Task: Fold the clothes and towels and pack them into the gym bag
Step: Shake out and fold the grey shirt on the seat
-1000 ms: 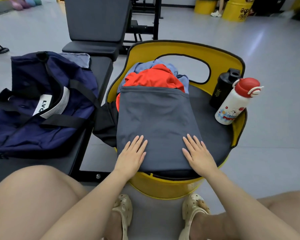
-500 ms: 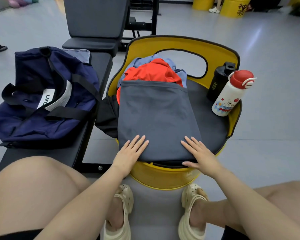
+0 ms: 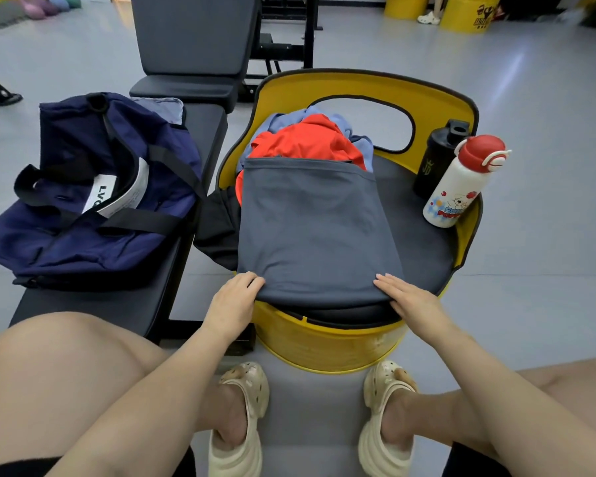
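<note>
I see my left hand [image 3: 233,301] curled over the near left corner of the grey folded garment [image 3: 315,228]; my right hand [image 3: 412,299] lies flat on its right corner. The garment covers the yellow seat [image 3: 369,94]. The navy gym bag [image 3: 93,187] lies at nine o'clock on the surface [image 3: 117,304].

The grey garment [image 3: 315,228] hides the left hand's fingertips [image 3: 252,282] and, seemingly, most of the orange top [image 3: 307,142].

Left hand [image 3: 233,302] curled, right hand [image 3: 412,299] flat
</note>
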